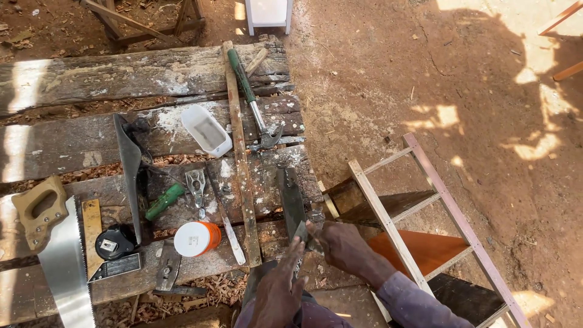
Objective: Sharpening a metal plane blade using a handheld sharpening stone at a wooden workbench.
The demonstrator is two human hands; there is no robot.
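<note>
Both hands sit at the bottom edge, over the near end of the workbench (73,79). Left hand (276,291): fingers spread and flat, pressing down on the near end of a dark flat sharpening block (290,197) that lies lengthwise on the planks. Right hand (340,246): closed round a small metal blade (302,232), its edge laid against the block's near end.

Step in hand, as judged: honing the blade on the block, one hand steadying. Next stroke calls for a constant blade angle, firm downward pressure from the steadying hand, and fingers kept off the edge.

Packages and labels:
- white tub with orange base (195,238), on its side, left of the hands; pale label, unreadable.
- white rectangular plastic tray (206,130), open, mid-bench.
- black tape measure (112,243), small pale label on its face, beside the hand saw (57,255).

Green-handled hammer (252,100) lies farther back. No signs seen.
</note>
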